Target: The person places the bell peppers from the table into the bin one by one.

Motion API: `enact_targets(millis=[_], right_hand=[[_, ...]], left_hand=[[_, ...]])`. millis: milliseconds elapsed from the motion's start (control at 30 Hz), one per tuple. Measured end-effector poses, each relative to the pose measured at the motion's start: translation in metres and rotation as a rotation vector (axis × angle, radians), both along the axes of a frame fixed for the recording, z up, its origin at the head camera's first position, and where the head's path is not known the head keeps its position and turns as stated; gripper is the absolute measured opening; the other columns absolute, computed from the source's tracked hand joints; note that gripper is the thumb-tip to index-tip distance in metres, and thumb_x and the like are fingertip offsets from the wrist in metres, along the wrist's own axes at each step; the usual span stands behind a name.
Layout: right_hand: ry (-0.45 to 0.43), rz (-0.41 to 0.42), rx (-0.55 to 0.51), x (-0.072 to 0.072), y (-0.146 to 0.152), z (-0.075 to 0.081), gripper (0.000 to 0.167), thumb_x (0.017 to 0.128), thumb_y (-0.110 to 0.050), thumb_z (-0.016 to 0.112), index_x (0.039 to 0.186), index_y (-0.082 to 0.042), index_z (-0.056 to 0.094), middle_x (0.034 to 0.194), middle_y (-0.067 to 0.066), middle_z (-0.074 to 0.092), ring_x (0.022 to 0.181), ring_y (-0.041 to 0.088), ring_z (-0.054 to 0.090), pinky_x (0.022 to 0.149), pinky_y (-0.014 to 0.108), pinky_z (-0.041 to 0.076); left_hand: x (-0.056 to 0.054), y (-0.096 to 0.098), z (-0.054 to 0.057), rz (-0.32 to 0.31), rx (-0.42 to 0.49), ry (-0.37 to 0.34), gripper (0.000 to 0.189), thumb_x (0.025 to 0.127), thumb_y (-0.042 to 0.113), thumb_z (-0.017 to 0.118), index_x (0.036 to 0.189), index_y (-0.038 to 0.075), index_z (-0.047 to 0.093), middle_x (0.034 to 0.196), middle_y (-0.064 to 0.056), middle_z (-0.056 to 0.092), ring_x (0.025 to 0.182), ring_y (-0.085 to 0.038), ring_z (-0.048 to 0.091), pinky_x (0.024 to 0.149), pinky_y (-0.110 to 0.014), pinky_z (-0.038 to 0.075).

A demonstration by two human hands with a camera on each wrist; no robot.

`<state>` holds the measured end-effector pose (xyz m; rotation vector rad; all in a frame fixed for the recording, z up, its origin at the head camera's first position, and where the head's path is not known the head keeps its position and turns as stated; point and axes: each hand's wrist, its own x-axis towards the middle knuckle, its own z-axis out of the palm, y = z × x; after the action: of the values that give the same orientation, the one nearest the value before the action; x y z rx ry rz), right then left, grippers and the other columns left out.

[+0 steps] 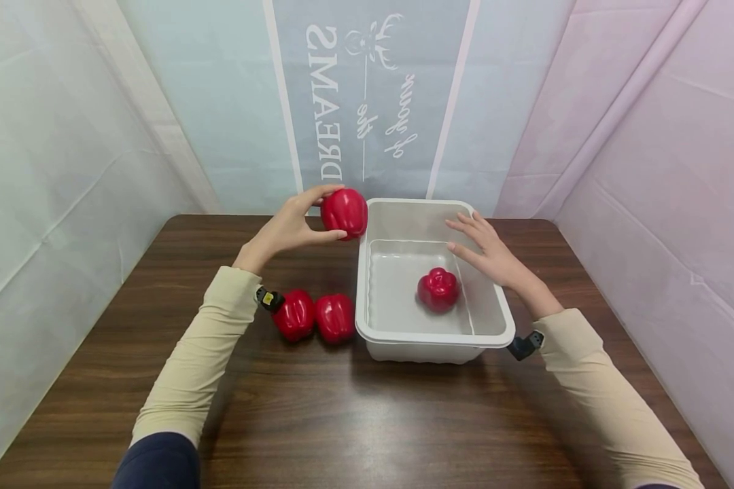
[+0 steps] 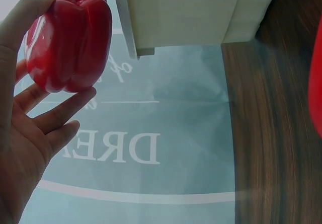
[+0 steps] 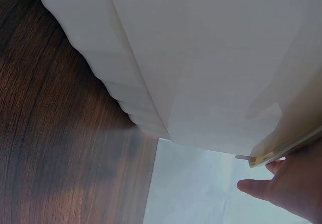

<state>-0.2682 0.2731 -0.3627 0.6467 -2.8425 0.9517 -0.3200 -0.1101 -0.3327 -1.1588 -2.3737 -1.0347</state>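
My left hand (image 1: 290, 224) grips a red bell pepper (image 1: 345, 213) between thumb and fingers, raised at the left rim of a white plastic bin (image 1: 397, 338). In the left wrist view the held pepper (image 2: 70, 40) is seen up close beside the bin's wall (image 2: 176, 12). One more red pepper (image 1: 438, 290) lies inside the bin, toward its right side. Over the bin's right rim reaches my right hand (image 1: 489, 255), fingers spread and holding nothing. The right wrist view shows part of that hand (image 3: 292, 183) by the rim, its other fingers hidden.
Two red peppers (image 1: 294, 315) (image 1: 335, 318) lie side by side on the dark wood table (image 1: 293, 421), just left of the bin. A printed cloth (image 1: 220, 102) hangs behind the table, and pale sheets (image 1: 667, 170) enclose both sides.
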Motion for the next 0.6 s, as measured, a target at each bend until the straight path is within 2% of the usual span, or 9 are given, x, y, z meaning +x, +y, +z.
enact_targets(millis=[300,600], right_hand=[[0.000,-0.001,0.012,-0.0013,0.0005,0.0000,0.057,0.091,-0.039,0.053,0.142,-0.017,0.038,0.152,0.013,0.020,0.143,0.025,-0.003,0.108,0.063,0.003],[0.030,0.003,0.009,-0.0017,0.0007,-0.0007,0.055,0.091,-0.038,0.055,0.140,-0.016,0.042,0.151,0.015,0.023,0.143,0.028,0.000,0.108,0.063,0.004]], left_hand=[[0.0001,0.0036,0.0016,-0.005,-0.007,0.008,0.070,0.072,0.032,0.078,0.133,0.016,0.047,0.127,-0.001,0.054,0.104,-0.013,0.054,0.090,-0.032,0.047],[0.0008,0.0066,0.0008,-0.015,-0.001,-0.004,0.071,0.072,0.033,0.078,0.134,0.019,0.046,0.127,0.001,0.054,0.105,-0.013,0.054,0.091,-0.034,0.047]])
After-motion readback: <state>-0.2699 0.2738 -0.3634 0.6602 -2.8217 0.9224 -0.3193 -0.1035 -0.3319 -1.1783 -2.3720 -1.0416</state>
